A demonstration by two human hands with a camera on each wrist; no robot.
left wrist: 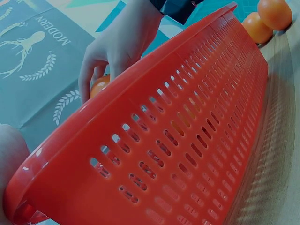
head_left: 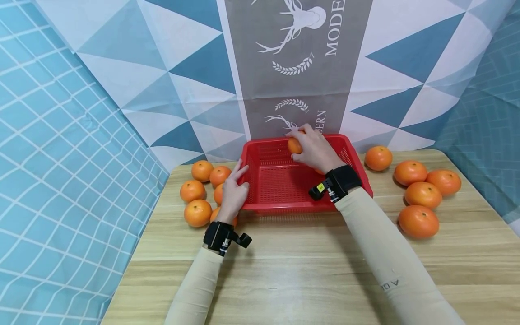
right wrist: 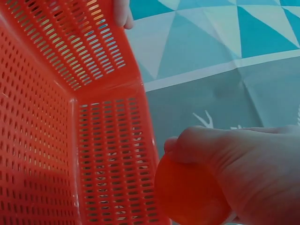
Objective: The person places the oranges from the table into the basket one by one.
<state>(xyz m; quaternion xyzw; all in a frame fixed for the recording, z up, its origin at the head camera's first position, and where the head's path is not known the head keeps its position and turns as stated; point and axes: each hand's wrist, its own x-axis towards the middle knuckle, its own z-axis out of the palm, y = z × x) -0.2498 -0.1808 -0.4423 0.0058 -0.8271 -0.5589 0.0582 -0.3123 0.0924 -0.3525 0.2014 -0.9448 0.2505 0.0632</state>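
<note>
Right hand is gripping a round orange tangerine, fingers curling round it, holding it over the back of the red perforated plastic basket. Left hand is resting flat against the basket's left wall, fingers straight. More loose tangerines are sitting either side on the wooden table.

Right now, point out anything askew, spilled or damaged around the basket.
Nothing stands out. The red basket sits flat and intact on the table; oranges lie loose on both sides, none squashed. The right hand holds one orange over it.
</note>
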